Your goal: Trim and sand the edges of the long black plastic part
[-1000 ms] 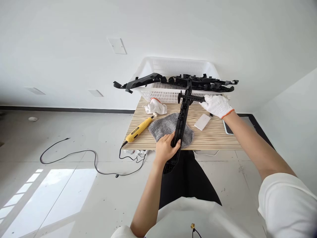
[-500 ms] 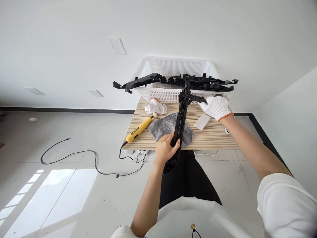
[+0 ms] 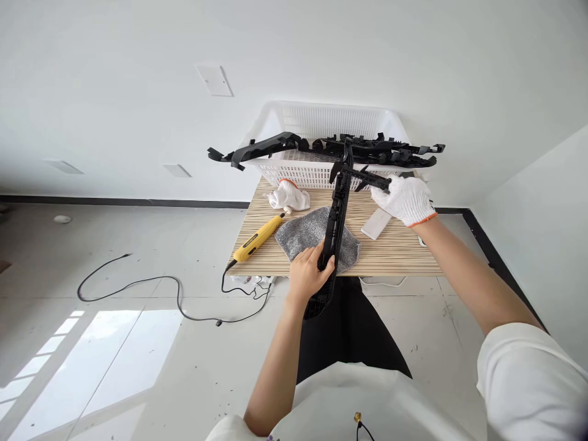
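A long black plastic trim piece [image 3: 339, 211] slants from near my lap up toward the basket. My bare left hand [image 3: 309, 272] is closed around its lower part, thumb on the right side. In a white knitted glove, my right hand [image 3: 407, 199] grips a black caliper [image 3: 373, 179] by its right end. The caliper lies across the upper part of the trim piece, tilted down to the right, with its jaws at the trim piece; whether they touch it I cannot tell. Beneath the trim piece, a grey cloth [image 3: 298, 233] rests on the wooden table [image 3: 404, 257].
Several black plastic parts [image 3: 271, 146] lie across a white basket [image 3: 298, 179] at the back, overhanging its sides. A yellow corded power tool [image 3: 258, 237] and a white glove [image 3: 290, 197] are at the left. At the right lies a white flat block [image 3: 376, 224]. A cable [image 3: 178, 294] trails over the floor.
My right hand has shifted slightly right and down with the caliper, which now tilts more. My left hand and the trim piece stay nearly the same.
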A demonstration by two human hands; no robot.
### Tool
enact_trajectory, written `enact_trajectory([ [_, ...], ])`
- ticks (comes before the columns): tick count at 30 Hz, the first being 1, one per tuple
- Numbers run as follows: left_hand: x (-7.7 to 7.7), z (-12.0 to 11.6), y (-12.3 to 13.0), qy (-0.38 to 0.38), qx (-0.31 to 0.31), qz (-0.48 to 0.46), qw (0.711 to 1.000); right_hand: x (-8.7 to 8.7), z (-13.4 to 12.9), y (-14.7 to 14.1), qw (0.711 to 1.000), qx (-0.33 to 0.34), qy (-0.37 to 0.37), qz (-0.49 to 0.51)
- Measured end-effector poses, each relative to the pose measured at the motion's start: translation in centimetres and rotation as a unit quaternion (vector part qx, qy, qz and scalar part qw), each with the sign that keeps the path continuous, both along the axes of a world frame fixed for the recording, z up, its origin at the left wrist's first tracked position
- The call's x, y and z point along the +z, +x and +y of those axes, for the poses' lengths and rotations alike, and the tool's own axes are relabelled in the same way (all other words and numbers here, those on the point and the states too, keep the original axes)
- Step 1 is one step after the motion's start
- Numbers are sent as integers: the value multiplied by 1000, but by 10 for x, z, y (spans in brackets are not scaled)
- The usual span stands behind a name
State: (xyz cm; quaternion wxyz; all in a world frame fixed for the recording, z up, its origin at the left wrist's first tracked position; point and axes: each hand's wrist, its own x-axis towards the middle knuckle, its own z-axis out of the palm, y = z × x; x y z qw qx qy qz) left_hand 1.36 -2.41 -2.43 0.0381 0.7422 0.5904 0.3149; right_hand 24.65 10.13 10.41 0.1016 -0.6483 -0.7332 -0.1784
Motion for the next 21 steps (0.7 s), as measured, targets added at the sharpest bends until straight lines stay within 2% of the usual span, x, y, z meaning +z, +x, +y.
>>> enact_trajectory([
  [4,0,0,0,0,-3,-2,1000,-16,-21,-4,997,60,-34,-32],
  [8,0,-1,0,1,-1,-2,1000,-32,-31,-3,993,71,-64,-75],
  [12,1,-1,0,4,-8,-2,1000,-34,-31,6,988,91,-90,-91],
  [21,0,0,0,17,-11,-4,1000,-28,-31,10,990,2,-130,-58],
])
